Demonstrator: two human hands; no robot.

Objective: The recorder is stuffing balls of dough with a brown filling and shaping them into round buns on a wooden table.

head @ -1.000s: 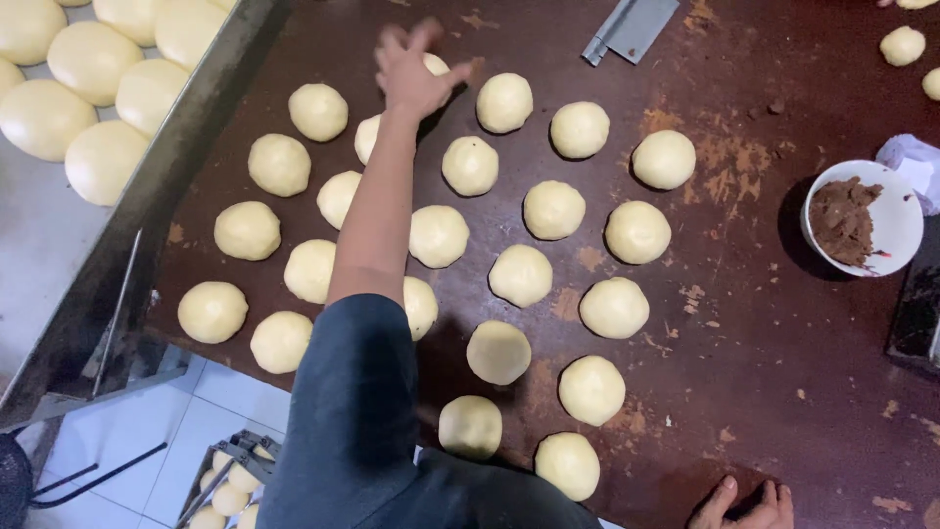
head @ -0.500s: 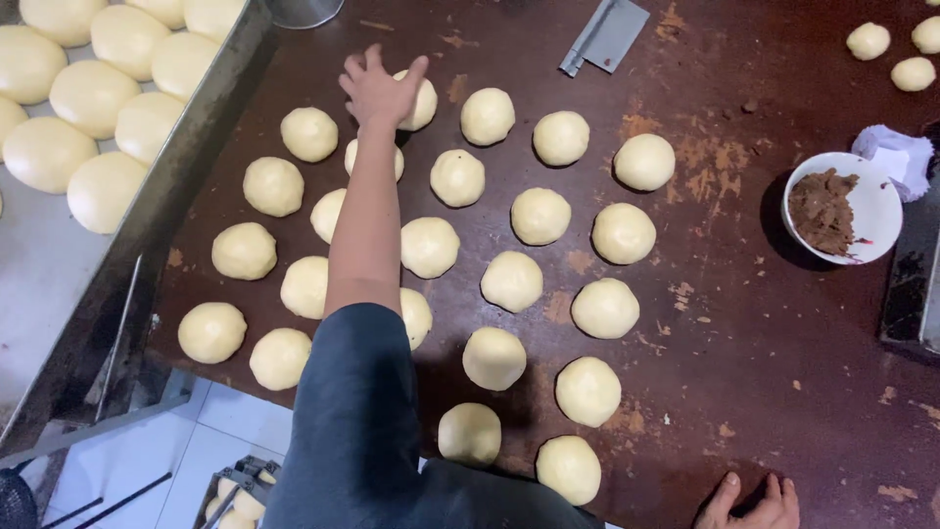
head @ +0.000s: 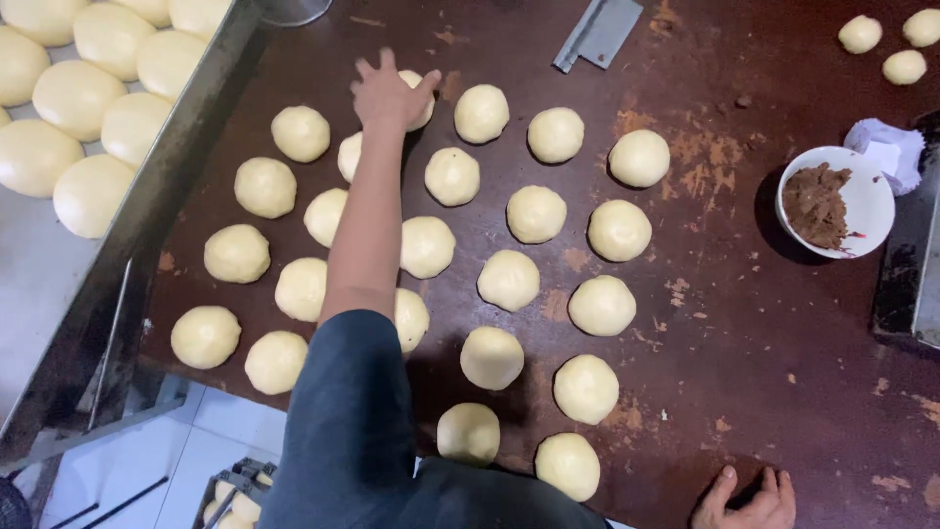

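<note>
Rows of pale round dough balls (head: 537, 214) lie on a dark brown worktable (head: 744, 353). My left hand (head: 385, 94) reaches to the far row. Its palm lies on top of one dough ball (head: 420, 90), fingers spread and thumb around the ball's right side. My dark-sleeved left arm crosses over several balls and partly hides them. My right hand (head: 750, 500) rests at the table's near edge, fingers apart and holding nothing.
A metal tray (head: 162, 196) with larger dough balls (head: 93, 194) stands at the left. A white bowl (head: 873, 201) of brown filling sits at the right, beside crumpled white paper (head: 886, 152). A metal scraper (head: 597, 31) lies at the far edge. Three small dough balls (head: 860, 33) are top right.
My left hand has stayed on the same far dough ball, settling more squarely over it. The view has shifted slightly. My right hand has stayed at the table edge.
</note>
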